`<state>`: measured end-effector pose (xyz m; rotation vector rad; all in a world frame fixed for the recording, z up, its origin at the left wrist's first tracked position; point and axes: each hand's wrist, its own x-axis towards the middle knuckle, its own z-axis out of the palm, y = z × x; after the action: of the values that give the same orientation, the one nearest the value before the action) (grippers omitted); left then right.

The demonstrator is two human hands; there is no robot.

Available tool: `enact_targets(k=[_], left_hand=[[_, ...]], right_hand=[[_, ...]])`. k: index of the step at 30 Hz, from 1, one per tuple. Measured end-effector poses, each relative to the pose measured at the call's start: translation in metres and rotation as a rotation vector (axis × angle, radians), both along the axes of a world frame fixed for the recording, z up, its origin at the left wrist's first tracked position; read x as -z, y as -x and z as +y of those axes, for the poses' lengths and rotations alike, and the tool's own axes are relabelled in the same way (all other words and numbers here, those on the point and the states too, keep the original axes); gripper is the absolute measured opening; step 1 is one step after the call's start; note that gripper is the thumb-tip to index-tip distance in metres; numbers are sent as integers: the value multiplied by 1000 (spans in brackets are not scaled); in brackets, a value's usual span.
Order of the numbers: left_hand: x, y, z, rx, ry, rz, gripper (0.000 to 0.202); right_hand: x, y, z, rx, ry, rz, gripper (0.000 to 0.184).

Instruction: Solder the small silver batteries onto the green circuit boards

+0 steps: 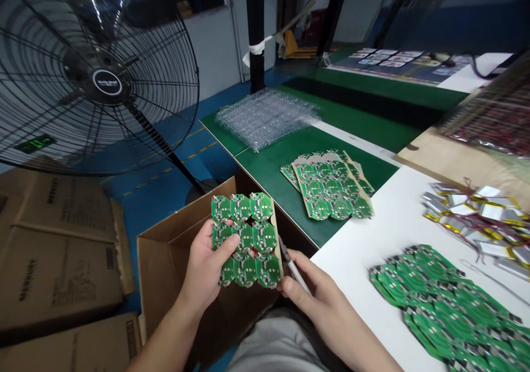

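Head view: left hand (pixel 206 267) clasps a light, stiff circuit-board panel (pixel 245 239), best held by its tan rail (pixel 276 245); right hand (pixel 319 308) pinches a slim tool (pixel 293 267) beside it.

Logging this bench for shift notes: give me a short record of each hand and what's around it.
left hand: holds a green circuit-board panel above a cardboard box
right hand: holds a slim tool, kind unclear, beside the panel's edge
on bench: stacked panels on a green mat; loose boards and wired pouch batteries on a white table
beside bench: pedestal fan
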<state>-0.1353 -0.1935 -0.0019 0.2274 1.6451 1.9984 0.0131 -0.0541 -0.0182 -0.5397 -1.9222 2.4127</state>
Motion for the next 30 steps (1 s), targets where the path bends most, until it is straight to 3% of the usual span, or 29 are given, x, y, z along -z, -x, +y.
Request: enact_targets(k=[9, 16, 20, 30], left_hand=[[4, -1, -7, 21, 102, 92, 31], [5, -9, -3, 57, -51, -142, 34], [8, -10, -7, 17, -7, -67, 32], [11, -9, -19, 66, 132, 132, 30]], right_hand=[[5, 2, -1, 69, -14, -30, 41], [13, 2, -6, 24, 163, 11, 56], [8, 5, 0, 51, 111, 22, 52], [0, 11, 5, 112, -19, -3, 49]])
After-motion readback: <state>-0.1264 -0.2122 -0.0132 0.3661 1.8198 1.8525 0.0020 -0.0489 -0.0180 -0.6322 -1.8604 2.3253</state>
